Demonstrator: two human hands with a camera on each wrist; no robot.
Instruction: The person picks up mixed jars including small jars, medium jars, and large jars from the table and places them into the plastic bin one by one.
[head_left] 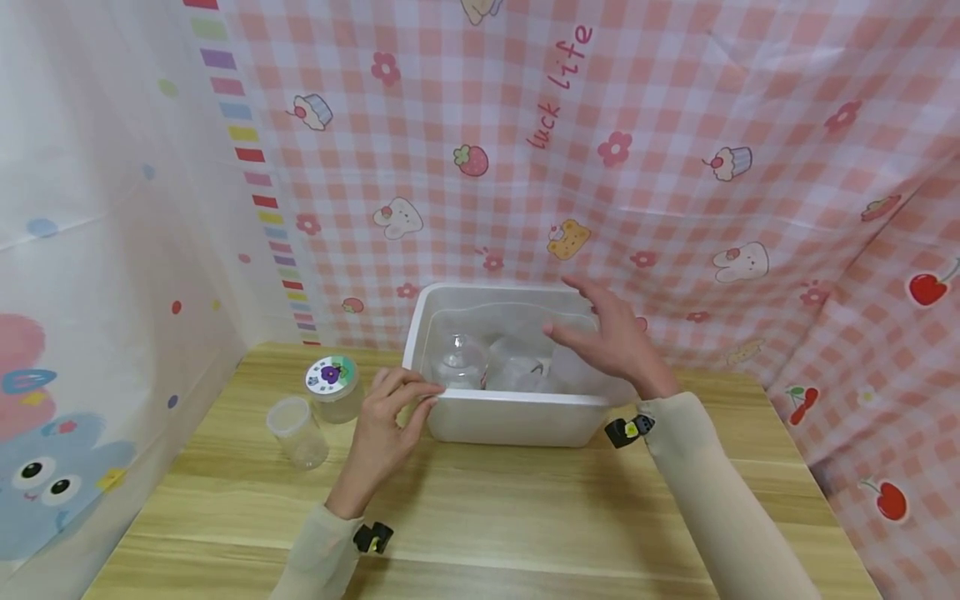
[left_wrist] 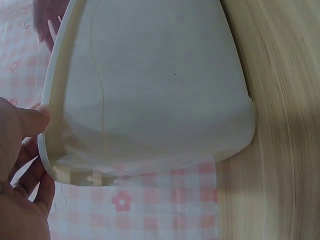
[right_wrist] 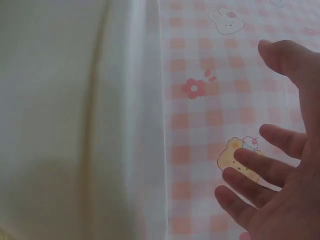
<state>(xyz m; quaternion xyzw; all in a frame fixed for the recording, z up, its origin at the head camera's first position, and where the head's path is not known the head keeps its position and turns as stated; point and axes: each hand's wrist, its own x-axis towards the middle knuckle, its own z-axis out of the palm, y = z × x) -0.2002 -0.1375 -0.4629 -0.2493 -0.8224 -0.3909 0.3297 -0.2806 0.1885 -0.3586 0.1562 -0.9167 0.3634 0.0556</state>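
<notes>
A white plastic bin (head_left: pixel 517 423) sits on the wooden table, its mouth facing up. At its front left corner my left hand (head_left: pixel 388 421) pinches the rim, with the thumb (left_wrist: pixel 35 121) on one side of the edge and fingers on the other. Above the bin's right side hovers my right hand (head_left: pixel 609 333), thumb and fingers spread and holding nothing. Inside the bin lie clear containers, among them a rounded one (head_left: pixel 459 358) at the left and a cloudy one (head_left: pixel 517 362) in the middle. The front wall partly hides them.
Left of the bin stand a clear jar (head_left: pixel 300 437) with a whitish top and another jar (head_left: pixel 333 387) with a flower-printed lid. A pink checked curtain (head_left: pixel 480 225) hangs close behind the bin. Bare wooden table (head_left: pixel 517 517) lies in front.
</notes>
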